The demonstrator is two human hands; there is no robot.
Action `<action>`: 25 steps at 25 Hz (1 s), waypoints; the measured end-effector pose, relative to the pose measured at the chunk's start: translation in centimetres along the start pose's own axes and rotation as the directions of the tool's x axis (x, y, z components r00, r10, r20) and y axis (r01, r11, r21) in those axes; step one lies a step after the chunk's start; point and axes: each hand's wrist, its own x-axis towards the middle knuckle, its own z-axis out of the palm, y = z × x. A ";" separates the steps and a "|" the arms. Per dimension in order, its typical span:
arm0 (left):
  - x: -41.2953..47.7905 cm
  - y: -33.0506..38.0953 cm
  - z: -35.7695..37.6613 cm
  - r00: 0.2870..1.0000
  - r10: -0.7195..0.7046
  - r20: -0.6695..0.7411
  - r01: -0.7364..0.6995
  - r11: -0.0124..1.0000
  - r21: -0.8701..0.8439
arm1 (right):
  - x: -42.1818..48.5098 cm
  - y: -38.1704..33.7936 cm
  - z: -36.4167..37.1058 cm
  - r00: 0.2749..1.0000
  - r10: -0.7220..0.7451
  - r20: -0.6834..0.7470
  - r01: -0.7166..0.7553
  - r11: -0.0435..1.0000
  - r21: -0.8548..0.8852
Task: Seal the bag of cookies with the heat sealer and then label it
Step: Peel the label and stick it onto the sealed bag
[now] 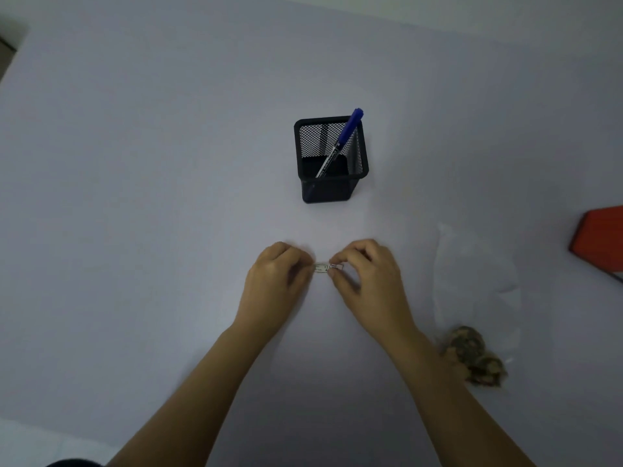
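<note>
A small white label (323, 267) is pinched between both hands just above the pale table, in the middle of the view. My left hand (274, 281) grips its left end and my right hand (367, 278) grips its right end with thumb and fingertips. To the right lies a clear plastic bag (475, 284) with several brown cookies (475, 357) bunched at its near end; my right forearm partly covers them. At the right edge sits a red device (601, 241), cut off by the frame.
A black mesh pen holder (332, 183) stands beyond my hands, with a blue marker (344, 138) leaning in it. The pale table (135, 197) stretches to the left and far side.
</note>
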 end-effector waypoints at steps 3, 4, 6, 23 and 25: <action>-0.2 1.0 -1.3 0.988 -0.120 0.100 0.133 0.982 -0.134 | -0.3 -1.0 -0.9 0.992 0.108 0.059 -0.120 0.950 0.287; -0.1 1.4 -1.9 0.976 -0.176 0.132 0.199 0.961 -0.192 | -0.4 -1.6 -1.4 0.980 0.174 0.091 -0.196 0.895 0.400; 0.0 2.4 -3.1 0.951 -0.263 0.163 0.304 0.894 -0.328 | -0.6 -2.7 -2.4 0.950 0.283 0.136 -0.309 0.767 0.563; -3.4 12.6 -5.3 0.913 -0.363 -0.186 0.201 0.797 -0.569 | -3.5 -7.7 -10.2 0.920 0.388 0.056 -0.258 0.491 0.832; -3.9 13.7 -5.3 0.911 -0.331 -0.245 0.165 0.839 -0.519 | -3.9 -7.7 -11.3 0.919 0.388 0.066 -0.260 0.474 0.841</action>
